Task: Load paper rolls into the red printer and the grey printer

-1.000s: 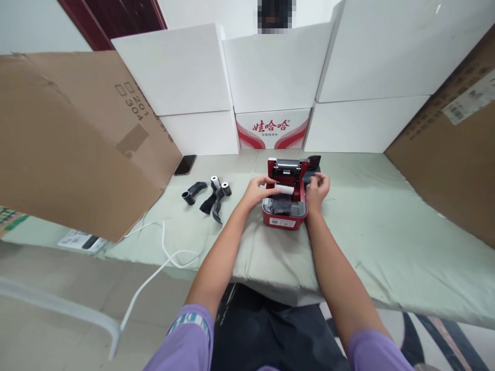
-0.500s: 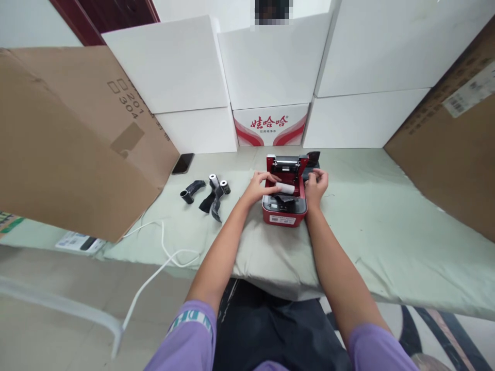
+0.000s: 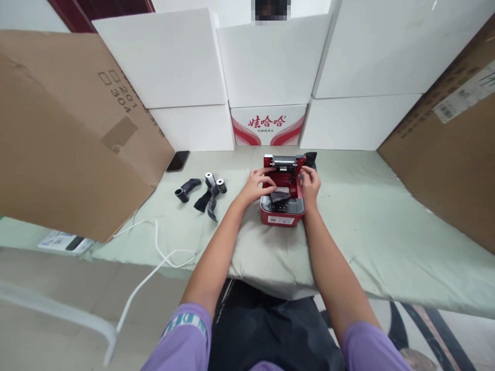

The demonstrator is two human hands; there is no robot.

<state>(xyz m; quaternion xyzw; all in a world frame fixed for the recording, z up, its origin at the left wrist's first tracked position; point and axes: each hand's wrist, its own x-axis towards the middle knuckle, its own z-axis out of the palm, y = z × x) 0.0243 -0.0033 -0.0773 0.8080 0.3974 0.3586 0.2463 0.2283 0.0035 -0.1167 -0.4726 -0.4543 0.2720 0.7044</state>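
Note:
A small red-and-black printer [image 3: 282, 220] stands on the cloth before me, its lid [image 3: 284, 163] raised. In its bay lies a white paper roll [image 3: 281, 190], partly covered by a loose dark strip [image 3: 280, 197] that hangs toward the front. My left hand [image 3: 257, 186] is at the roll's left end, thumb and fingers closed on it over the bay's left wall. Curled against the printer's right side, close to the lid hinge, is my right hand [image 3: 310, 184]; its fingertips are partly hidden. Behind that hand stands a dark object [image 3: 310, 158].
Several small rolls with dark strips [image 3: 211, 196] lie to the left, with a phone [image 3: 178, 161] behind them. White boxes [image 3: 266, 126] wall off the back; brown cartons [image 3: 69, 134] stand at both sides. A white cable [image 3: 162, 257] runs over the front left edge.
The white roll has gone lower into the printer bay, and the dark strip now folds over it. My right hand has shifted from the dark object behind to the printer's right side.

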